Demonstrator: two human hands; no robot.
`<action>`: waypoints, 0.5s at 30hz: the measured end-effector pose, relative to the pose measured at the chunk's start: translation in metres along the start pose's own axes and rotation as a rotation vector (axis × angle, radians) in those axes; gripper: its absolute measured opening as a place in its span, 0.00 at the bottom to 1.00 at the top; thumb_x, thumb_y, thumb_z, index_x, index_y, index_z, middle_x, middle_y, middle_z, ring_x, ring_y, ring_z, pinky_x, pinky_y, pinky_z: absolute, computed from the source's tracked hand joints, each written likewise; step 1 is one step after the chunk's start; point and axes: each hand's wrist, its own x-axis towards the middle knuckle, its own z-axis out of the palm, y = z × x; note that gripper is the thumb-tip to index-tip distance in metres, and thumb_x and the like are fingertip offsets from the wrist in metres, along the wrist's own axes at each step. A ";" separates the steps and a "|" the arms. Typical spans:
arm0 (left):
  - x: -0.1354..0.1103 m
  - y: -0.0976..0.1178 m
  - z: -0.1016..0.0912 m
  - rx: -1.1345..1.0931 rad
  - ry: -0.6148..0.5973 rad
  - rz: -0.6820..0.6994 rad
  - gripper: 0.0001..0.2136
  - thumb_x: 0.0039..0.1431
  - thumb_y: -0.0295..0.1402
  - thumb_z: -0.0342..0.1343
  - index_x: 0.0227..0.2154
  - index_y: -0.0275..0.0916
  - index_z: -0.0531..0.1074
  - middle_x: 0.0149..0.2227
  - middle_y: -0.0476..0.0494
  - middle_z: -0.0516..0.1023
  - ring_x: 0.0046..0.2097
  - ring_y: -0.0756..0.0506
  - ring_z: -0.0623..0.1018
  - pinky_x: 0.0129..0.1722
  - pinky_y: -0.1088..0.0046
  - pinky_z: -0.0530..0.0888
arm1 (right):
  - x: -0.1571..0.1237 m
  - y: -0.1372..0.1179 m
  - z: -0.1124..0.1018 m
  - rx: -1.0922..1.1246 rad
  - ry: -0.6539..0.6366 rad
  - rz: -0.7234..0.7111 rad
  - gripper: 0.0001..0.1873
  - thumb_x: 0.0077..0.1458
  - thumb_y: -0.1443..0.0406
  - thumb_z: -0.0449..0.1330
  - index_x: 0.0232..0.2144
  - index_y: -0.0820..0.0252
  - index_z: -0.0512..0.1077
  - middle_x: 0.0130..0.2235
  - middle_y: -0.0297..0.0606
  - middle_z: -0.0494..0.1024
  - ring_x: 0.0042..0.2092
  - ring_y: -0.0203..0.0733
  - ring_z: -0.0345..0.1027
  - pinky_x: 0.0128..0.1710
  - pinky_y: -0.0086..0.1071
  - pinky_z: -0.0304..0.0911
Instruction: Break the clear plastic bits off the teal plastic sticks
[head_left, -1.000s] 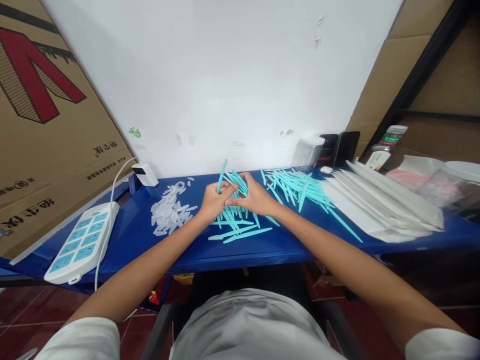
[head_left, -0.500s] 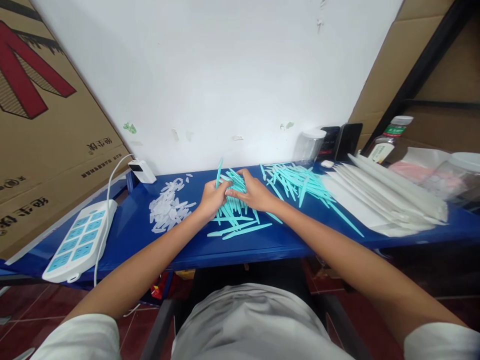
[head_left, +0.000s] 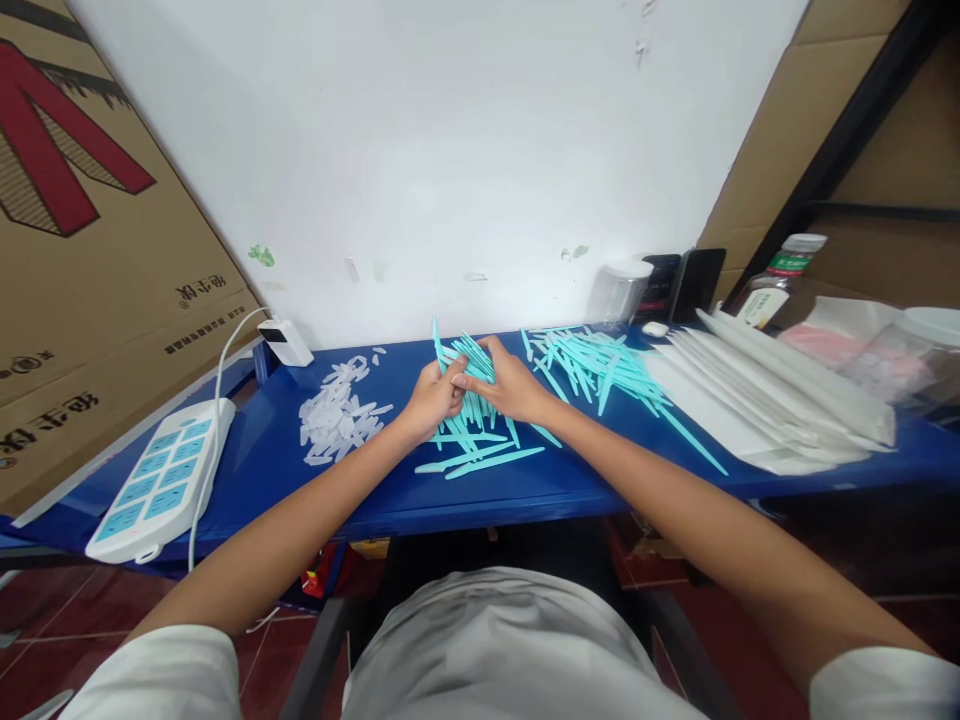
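My left hand (head_left: 436, 396) is closed round a thin turquoise plastic stick (head_left: 436, 340), whose tip points up toward the wall. Close against it, my right hand (head_left: 510, 383) grips a bundle of the same turquoise sticks (head_left: 472, 350), thumb across them. Below both hands lies a loose pile of turquoise sticks (head_left: 469, 440), partly hidden by the fingers. Left of them is a heap of small translucent white pieces (head_left: 337, 415). A second pile of turquoise sticks (head_left: 600, 362) spreads out to the right of my right hand.
On the blue table (head_left: 450, 512) a white power strip (head_left: 161, 480) and a white plug-in device (head_left: 286, 342) are at left. Flat white packets (head_left: 780, 390), a clear jar (head_left: 621, 292), phones (head_left: 661, 285) and a bottle (head_left: 772, 280) stand or lie at right. A large carton (head_left: 112, 300) leans at far left.
The stick in my left hand has tilted slightly to the left, and the left fingers have shifted a little. My right hand and the piles look nearly unchanged.
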 end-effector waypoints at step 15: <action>0.023 0.015 -0.035 0.018 0.480 0.235 0.15 0.66 0.45 0.53 0.28 0.41 0.62 0.17 0.56 0.61 0.17 0.53 0.62 0.16 0.78 0.57 | 0.001 0.008 -0.008 -0.029 -0.103 -0.060 0.18 0.63 0.52 0.62 0.46 0.59 0.70 0.37 0.38 0.78 0.36 0.46 0.73 0.39 0.36 0.64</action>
